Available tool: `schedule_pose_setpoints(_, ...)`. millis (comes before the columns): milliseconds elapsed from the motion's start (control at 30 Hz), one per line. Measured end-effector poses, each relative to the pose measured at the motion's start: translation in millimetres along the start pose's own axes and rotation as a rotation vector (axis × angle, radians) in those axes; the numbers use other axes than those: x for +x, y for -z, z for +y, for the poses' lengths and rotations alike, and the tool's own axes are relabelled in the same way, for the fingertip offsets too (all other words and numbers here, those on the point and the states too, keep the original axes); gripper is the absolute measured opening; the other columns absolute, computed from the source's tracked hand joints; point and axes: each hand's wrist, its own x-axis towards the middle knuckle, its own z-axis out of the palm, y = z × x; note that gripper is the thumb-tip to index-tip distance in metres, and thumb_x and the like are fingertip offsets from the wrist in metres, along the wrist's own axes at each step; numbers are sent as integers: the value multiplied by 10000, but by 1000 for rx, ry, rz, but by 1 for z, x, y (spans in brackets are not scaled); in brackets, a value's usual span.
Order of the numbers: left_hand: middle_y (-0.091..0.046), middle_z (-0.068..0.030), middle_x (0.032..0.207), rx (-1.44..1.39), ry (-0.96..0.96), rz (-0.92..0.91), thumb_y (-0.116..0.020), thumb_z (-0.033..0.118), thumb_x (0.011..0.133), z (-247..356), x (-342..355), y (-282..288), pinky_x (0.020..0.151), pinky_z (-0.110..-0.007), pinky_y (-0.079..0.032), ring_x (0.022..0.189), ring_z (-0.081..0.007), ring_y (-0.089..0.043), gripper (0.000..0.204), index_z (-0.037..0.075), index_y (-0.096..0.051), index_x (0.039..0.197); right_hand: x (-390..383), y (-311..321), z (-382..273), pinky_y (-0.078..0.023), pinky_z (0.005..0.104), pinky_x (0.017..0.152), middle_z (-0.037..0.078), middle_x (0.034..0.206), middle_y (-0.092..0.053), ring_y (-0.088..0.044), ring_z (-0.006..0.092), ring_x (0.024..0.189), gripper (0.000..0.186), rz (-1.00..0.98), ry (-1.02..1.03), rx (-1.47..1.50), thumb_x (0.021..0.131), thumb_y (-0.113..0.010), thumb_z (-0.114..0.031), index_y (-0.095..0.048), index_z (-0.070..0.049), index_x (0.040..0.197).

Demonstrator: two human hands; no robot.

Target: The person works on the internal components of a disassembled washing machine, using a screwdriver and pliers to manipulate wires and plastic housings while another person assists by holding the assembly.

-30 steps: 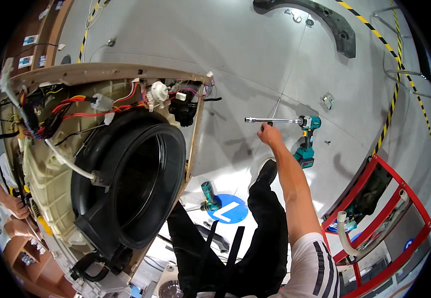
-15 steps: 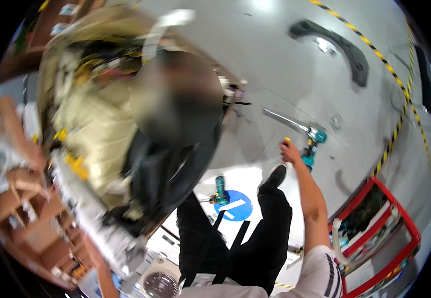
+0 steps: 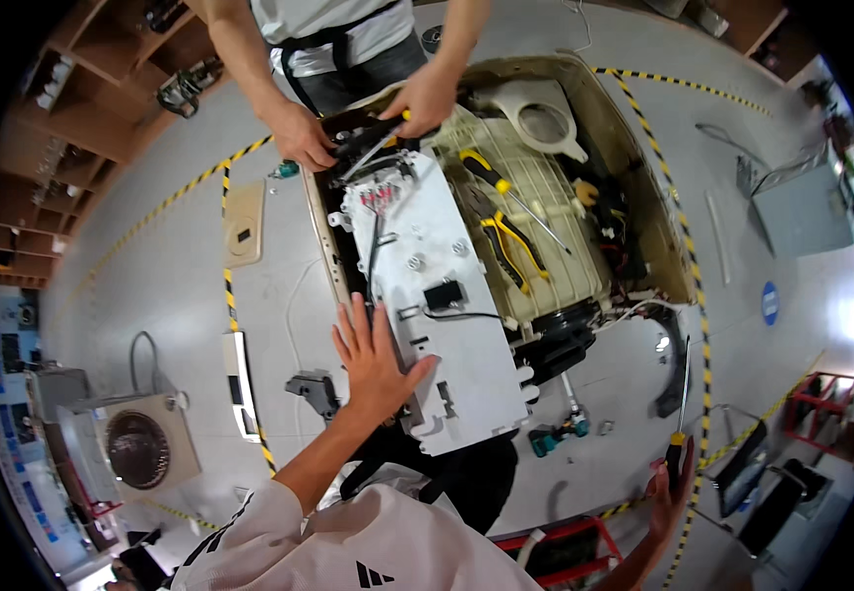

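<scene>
My left hand (image 3: pixel 373 360) lies with fingers spread at the near left edge of a long white metal panel (image 3: pixel 466 335). Out at the right, away from the machine, my right hand (image 3: pixel 663 497) grips a screwdriver (image 3: pixel 678 441) with a yellow and black handle, its shaft upward. The panel rests along the left side of an opened appliance body (image 3: pixel 678 236). On the cream plastic inside lie pliers (image 3: pixel 510 241) with yellow and black handles and another screwdriver (image 3: pixel 491 175). At the panel's far end, a co-worker's hands (image 3: pixel 425 98) work with a screwdriver by dark parts.
A teal cordless tool (image 3: pixel 557 435) lies on the floor by the machine's near right corner. A dark curved piece (image 3: pixel 673 379) is farther right. A black bracket (image 3: pixel 314 392) sits left of my arm. A red-framed cart (image 3: pixel 589 557) stands close behind at the right.
My view has swung round toward the machine and the co-worker. My left hand has come up onto the panel. My right hand, earlier low beside the teal tool, now holds the screwdriver out right.
</scene>
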Motion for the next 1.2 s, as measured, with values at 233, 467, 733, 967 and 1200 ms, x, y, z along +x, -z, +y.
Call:
schedule_pose_setpoints(233, -287, -259, 1543, -245, -360, -219, -785, 476, 760, -32, 52, 12, 1158, -622, -129, 1445, -450, -238, 975, -13, -336, 1474, 43, -137, -212, -496, 269, 781, 68, 1033, -682, -617, 133, 843, 469, -143, 300, -616, 833, -668, 0, -603, -20, 1297)
schedule_pose_setpoints(467, -365, -254, 1484, -367, -447, -279, -821, 466, 697, -38, 71, 12, 1179, -522, -203, 1411, -430, -291, 977, -75, -410, 1398, 100, -298, -306, -520, 306, 742, 177, 921, -697, -672, 210, 762, 397, -549, 494, -827, 848, -718, -104, -648, -54, 1235)
schedule_pose_setpoints(733, -531, -161, 1193, -457, -488, -143, -846, 423, 655, -32, 102, 5, 995, -449, -371, 1115, -343, -490, 805, -44, -539, 1235, 152, -363, -327, -488, 382, 621, 226, 779, -654, -597, 340, 614, 353, -622, 632, -1008, 863, -698, -273, -710, -82, 1159)
schedule_pose_setpoints(967, -551, -103, 1119, -417, -555, -221, -834, 391, 670, -41, 121, 2, 913, -401, -386, 1054, -275, -506, 648, 3, -625, 1146, 159, -390, -342, -467, 360, 581, 217, 780, -659, -563, 287, 544, 329, -632, 571, -1051, 855, -700, -232, -715, -56, 1133)
schedule_pose_setpoints(1200, -510, -179, 1272, -489, -636, -300, -851, 403, 639, -56, 146, 0, 1161, -506, -259, 1309, -358, -410, 586, 12, -667, 1035, 165, -413, -372, -486, 350, 596, 211, 798, -676, -594, 262, 563, 310, -716, 473, -1118, 848, -693, -183, -712, -26, 1115)
